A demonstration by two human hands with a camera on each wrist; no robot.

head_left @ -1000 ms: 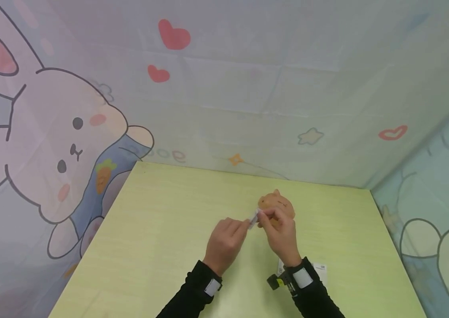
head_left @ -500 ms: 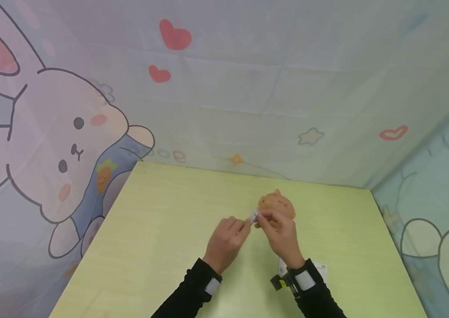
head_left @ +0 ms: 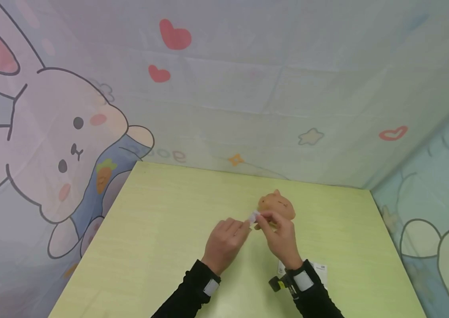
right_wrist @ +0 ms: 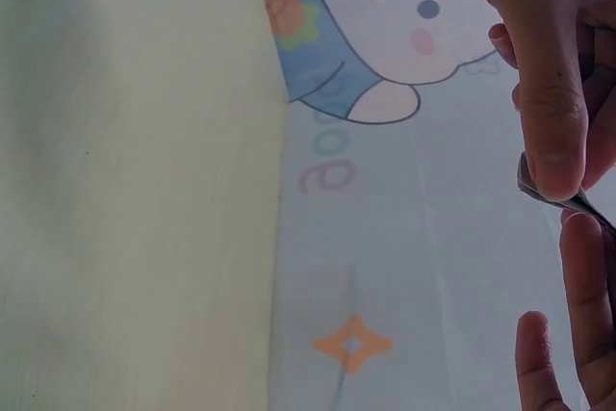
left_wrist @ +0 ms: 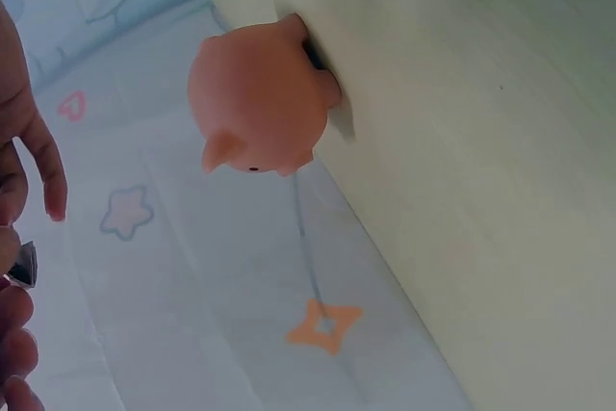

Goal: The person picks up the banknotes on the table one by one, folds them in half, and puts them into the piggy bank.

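Between the fingertips of both hands is a small, thin white slip [head_left: 253,217], like a folded bit of paper. My left hand [head_left: 226,244] pinches its lower left end, while my right hand [head_left: 282,236] pinches the upper right end between thumb and index finger. The slip looks dark and creased in the right wrist view [right_wrist: 527,178], partly hidden under the right thumb. Just beyond the right hand stands an orange-pink pig figure [head_left: 278,204], its lower part covered by that hand. It stands away from the fingers in the left wrist view [left_wrist: 255,98].
A white printed card or sheet [head_left: 321,270] lies on the pale yellow table [head_left: 161,207], largely under the right wrist. A curtain [head_left: 232,97] with rabbit and heart prints hangs behind the table. A small black camera [head_left: 276,283] sits at the right wrist.
The white slip has tilted and bent a little between the fingers, showing a broader face. The right fingertips have shifted slightly down and left. The pig figure has stayed in place.
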